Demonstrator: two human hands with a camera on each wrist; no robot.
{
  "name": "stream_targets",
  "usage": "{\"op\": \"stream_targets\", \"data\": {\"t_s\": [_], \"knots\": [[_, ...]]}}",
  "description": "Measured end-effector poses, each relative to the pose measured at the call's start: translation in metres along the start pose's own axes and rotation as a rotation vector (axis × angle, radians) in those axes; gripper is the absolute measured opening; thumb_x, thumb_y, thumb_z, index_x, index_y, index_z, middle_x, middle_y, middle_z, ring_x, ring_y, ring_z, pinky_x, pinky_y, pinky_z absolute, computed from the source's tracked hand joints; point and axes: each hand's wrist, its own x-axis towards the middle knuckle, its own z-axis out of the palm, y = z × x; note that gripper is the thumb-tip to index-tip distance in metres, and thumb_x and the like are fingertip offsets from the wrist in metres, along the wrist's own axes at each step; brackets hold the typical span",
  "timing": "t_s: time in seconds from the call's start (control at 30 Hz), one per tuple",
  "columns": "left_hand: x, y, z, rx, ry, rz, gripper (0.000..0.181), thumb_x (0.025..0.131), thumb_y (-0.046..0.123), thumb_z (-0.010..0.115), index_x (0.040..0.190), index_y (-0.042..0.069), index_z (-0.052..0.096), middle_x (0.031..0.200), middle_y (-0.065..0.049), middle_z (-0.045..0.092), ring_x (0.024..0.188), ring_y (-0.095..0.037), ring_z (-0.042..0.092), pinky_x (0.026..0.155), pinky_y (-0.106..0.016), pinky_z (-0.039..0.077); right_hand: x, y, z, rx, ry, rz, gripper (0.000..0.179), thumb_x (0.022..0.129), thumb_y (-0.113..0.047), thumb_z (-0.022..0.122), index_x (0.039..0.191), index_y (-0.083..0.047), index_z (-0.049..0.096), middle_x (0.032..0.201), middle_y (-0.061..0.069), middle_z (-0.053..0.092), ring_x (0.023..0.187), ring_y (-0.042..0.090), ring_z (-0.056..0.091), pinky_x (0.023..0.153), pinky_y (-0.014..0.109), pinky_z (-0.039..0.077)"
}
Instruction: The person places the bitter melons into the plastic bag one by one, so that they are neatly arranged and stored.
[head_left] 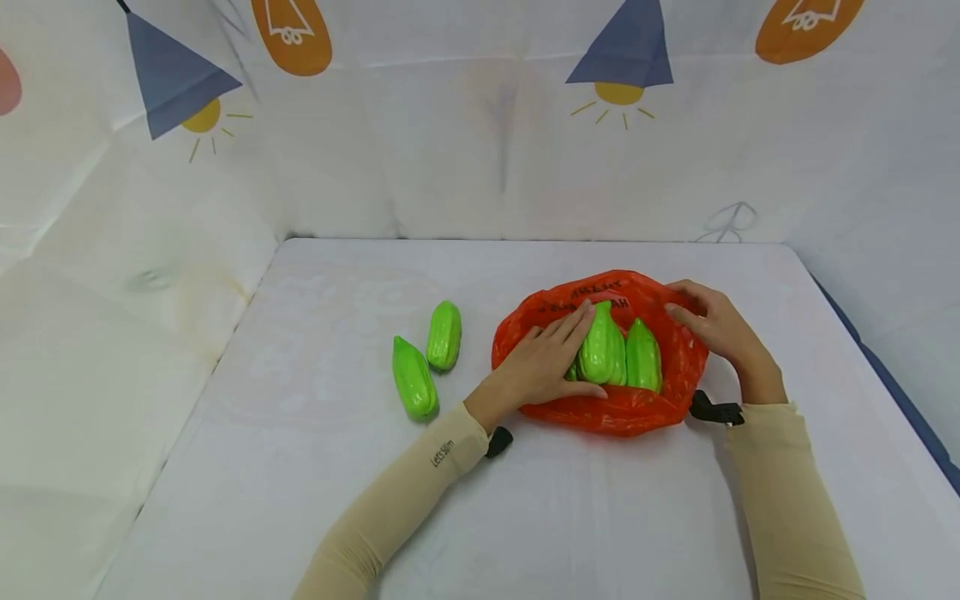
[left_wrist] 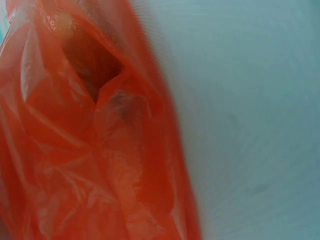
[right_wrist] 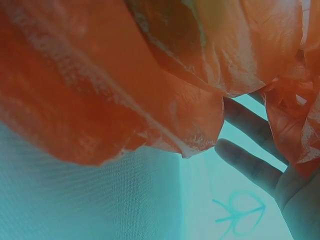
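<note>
A red plastic bag [head_left: 600, 417] lies with its mouth spread, dark lettering on its inner back side. Several glossy green gourd-shaped vegetables [head_left: 642, 357] are inside it. My left hand [head_left: 547, 358] reaches over the bag's left rim, fingers straight and thumb spread, its fingertips at the left side of a green gourd. At the right rim, my right hand [head_left: 716, 325] holds the bag's edge, thumb on the inner side and fingers outside. In the right wrist view, fingers [right_wrist: 250, 162] show behind the red plastic. The left wrist view has only the bag's creased side [left_wrist: 90, 165] and the tabletop.
Two more green gourds, one [head_left: 414, 379] nearer and one [head_left: 445, 336] farther back, lie on the white table [head_left: 300, 483] left of the bag. A white cloth printed with lamps [head_left: 450, 167] hangs behind the table. Black straps [head_left: 716, 410] show at both wrists.
</note>
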Motion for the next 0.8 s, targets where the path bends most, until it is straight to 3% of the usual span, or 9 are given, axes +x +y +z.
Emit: {"op": "stream_targets", "data": {"t_s": [0.5, 0.63, 0.8], "knots": [[0.002, 0.001, 0.0, -0.001, 0.0, -0.003, 0.119, 0.081, 0.078, 0.052, 0.156, 0.014, -0.014, 0.166, 0.001, -0.008, 0.151, -0.019, 0.02, 0.117, -0.047, 0.032, 0.001, 0.003, -0.001, -0.001, -0.001, 0.003, 0.035, 0.101, -0.021, 0.054, 0.129, -0.001, 0.056, 0.117, 0.017, 0.061, 0.086, -0.004, 0.054, 0.072, 0.008, 0.049], [-0.002, 0.001, -0.009, -0.031, 0.015, 0.008, 0.121, 0.08, 0.079, 0.053, 0.156, 0.013, -0.015, 0.166, -0.001, -0.003, 0.152, -0.019, 0.016, 0.119, -0.044, 0.028, 0.003, 0.004, 0.001, 0.01, -0.01, -0.004, 0.036, 0.101, -0.021, 0.054, 0.13, -0.001, 0.056, 0.119, 0.02, 0.06, 0.088, -0.005, 0.053, 0.074, 0.006, 0.048], [-0.013, 0.001, -0.03, -0.062, 0.067, 0.055, 0.118, 0.081, 0.076, 0.053, 0.156, 0.013, -0.012, 0.166, -0.002, -0.001, 0.153, -0.019, 0.011, 0.121, -0.042, 0.023, 0.004, 0.003, 0.001, 0.008, 0.006, -0.012, 0.034, 0.101, -0.021, 0.055, 0.128, -0.001, 0.057, 0.117, 0.019, 0.061, 0.087, -0.005, 0.054, 0.075, 0.007, 0.047]]}}
